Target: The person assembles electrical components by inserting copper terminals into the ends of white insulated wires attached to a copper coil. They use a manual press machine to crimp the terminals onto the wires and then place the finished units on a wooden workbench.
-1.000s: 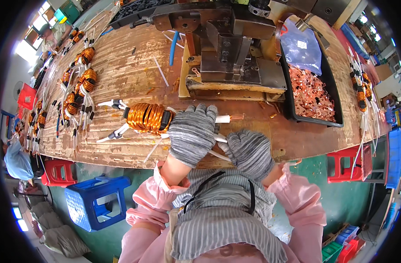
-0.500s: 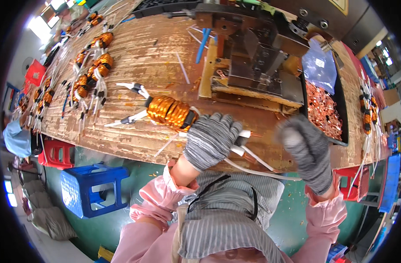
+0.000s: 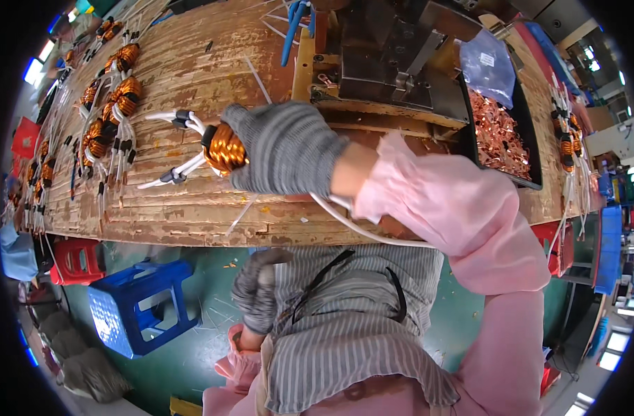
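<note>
My right hand [image 3: 286, 149], in a grey striped knit glove, reaches across to the left and is closed around a copper-wire coil [image 3: 225, 149]. The coil lies at the worktable, its left end showing beyond my fingers; the rest is covered by the glove. White sleeved leads [image 3: 185, 168] with black bands stick out from that end toward the left. My left hand [image 3: 254, 291], gloved alike, is below the table's front edge, beside the striped apron. Its fingers are loosely bent and slightly apart, with nothing visible in them.
Behind my right arm stands a dark metal press fixture [image 3: 383, 76]. A black tray [image 3: 535, 173] of copper scraps [image 3: 500, 132] is to its right, with a clear plastic bag [image 3: 487, 66] on it. More coils [image 3: 126, 97] lie at left. A blue stool [image 3: 140, 305] stands on the floor.
My right hand has crossed from the right side to the coil and closed on it. My left hand has let go of the coil and dropped below the table edge. The view has shifted.
</note>
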A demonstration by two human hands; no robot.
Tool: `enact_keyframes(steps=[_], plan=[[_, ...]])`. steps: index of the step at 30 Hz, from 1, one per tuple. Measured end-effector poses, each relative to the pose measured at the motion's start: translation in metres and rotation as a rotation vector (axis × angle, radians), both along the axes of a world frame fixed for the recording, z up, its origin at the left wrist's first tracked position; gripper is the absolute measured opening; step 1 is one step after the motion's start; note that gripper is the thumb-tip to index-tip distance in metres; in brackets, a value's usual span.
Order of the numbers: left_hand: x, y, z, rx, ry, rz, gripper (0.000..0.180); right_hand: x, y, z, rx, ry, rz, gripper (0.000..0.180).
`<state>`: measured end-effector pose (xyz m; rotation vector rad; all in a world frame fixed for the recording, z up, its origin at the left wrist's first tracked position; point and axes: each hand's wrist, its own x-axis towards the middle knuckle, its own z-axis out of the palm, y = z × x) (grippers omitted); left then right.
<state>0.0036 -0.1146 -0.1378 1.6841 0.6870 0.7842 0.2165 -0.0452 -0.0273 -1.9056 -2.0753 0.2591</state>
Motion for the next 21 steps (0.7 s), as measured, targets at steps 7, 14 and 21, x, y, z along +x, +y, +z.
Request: enact_keyframes(steps=[7, 14, 21], plan=[[0.013, 0.007, -0.026, -0.811, -0.675, -0.2, 0.075, 0.006, -0.082, 0.039, 0.048, 0.512, -0.038, 0.062], [0.045, 0.014, -0.039, -0.806, -0.798, 0.005, 0.086, 0.013, -0.109, 0.047, 0.417, 0.367, -0.02, 0.052], [0.109, 0.079, 0.011, -0.642, -1.001, -0.235, 0.089, 0.247, -0.2, 0.008, 0.188, -0.001, -0.72, 0.028]])
